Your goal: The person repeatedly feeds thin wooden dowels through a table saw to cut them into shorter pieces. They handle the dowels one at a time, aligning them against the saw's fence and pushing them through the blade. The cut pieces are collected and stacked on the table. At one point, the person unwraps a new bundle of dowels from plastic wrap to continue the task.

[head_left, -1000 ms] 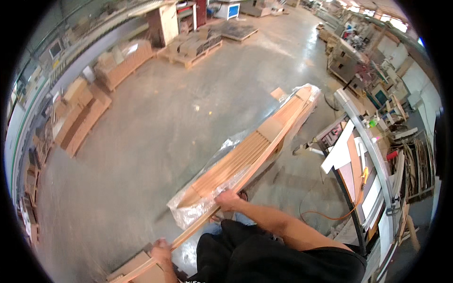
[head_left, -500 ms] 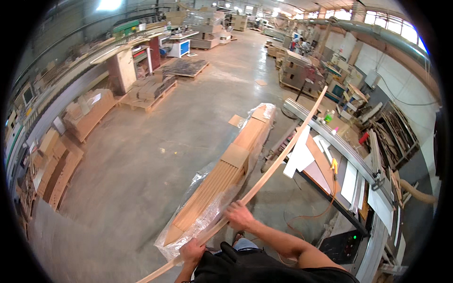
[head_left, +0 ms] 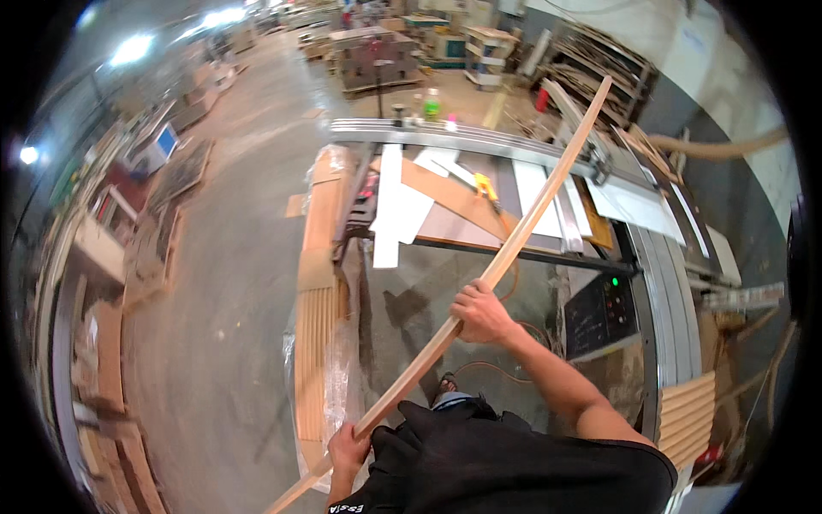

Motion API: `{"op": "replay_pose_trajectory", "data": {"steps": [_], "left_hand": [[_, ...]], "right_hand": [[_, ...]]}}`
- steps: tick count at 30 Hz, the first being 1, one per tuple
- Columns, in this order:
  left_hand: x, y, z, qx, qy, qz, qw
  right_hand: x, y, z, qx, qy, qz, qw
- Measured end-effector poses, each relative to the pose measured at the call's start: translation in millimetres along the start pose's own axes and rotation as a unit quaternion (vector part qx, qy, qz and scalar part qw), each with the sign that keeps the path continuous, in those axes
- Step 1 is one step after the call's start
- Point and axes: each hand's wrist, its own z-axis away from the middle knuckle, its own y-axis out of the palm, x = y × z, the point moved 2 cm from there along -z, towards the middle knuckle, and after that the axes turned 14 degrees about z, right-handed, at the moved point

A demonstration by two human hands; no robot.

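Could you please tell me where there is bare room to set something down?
A bare patch of grey floor lies between the wrapped bundle and the brown stacks at left. The table is crowded with white panels and a yellow tool, and the strip in the left hand and right hand appears to slant across it.

On my feed I see grey floor (head_left: 231, 325), bright ceiling lights (head_left: 131, 50), and a loaded rack (head_left: 591, 53) beside a white-and-grey wall (head_left: 685, 56).
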Motion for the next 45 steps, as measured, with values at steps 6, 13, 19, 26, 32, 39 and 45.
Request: {"op": "replay_pose_trajectory", "data": {"steps": [6,13,19,26,32,39,45], "left_hand": [[-167.5,65.8,-105.5,0.027,0.112,0.027,0.993],[-262.3,112.3,-160.3,0.078,0.257,0.019,0.963],[-318.9,141.2,-221.5,0.136,0.378,0.011,0.916],[-368.5,157.5,-365.1,0.125,0.45,-0.011,0.884],[-421.6,208.9,-475.5,0.14,0.427,-0.028,0.893],[-449.5,262.9,-546.2,0.164,0.328,-0.084,0.926],[-447.8,319.9,-583.6,0.142,0.282,-0.058,0.947]], "right_hand": [[-2.3,10.4,39.8,-0.109,0.105,-0.007,0.988],[-79.8,-10.9,90.4,-0.093,0.2,-0.023,0.975],[-189.9,-26.6,196.0,-0.073,0.383,0.084,0.917],[-296.6,-47.4,294.8,-0.062,0.479,0.242,0.842],[-376.8,-71.1,337.1,-0.045,0.546,0.32,0.773],[-454.3,-89.9,380.4,0.012,0.596,0.358,0.719],[-537.6,-38.4,392.3,0.03,0.556,0.272,0.785]]}}
